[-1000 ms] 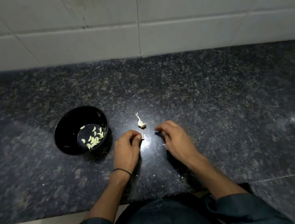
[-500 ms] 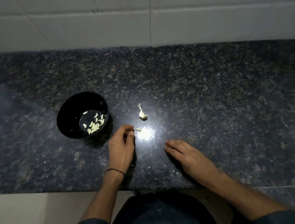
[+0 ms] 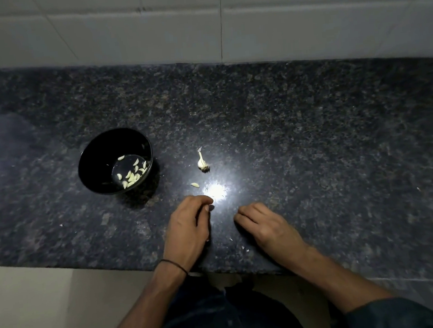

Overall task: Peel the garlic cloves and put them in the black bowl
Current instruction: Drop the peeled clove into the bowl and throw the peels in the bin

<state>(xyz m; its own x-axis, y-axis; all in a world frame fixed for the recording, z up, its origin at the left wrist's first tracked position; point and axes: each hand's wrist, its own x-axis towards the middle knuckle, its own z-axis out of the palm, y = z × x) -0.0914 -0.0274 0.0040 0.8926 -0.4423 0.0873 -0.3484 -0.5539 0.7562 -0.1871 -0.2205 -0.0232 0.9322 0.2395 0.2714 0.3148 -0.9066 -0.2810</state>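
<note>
The black bowl (image 3: 89,159) stands on the dark granite counter to the left, with several peeled garlic cloves (image 3: 132,176) in its bottom. One peeled clove (image 3: 194,184) lies loose on the counter between the bowl and a bright glare spot. Just beyond it sits a small garlic stem remnant (image 3: 201,163) with its root end. My left hand (image 3: 189,226) rests on the counter below the loose clove, fingers loosely curled and holding nothing. My right hand (image 3: 266,227) rests beside it to the right, fingers bent on the stone, also holding nothing.
Tiny bits of garlic skin (image 3: 232,239) lie between my hands near the counter's front edge (image 3: 114,265). A white tiled wall (image 3: 224,27) rises behind the counter. Pale floor shows below the edge at lower left.
My left hand let go of the peeled clove, which now lies on the counter. Both hands have drawn back toward the front edge, and the right hand has moved away from the left.
</note>
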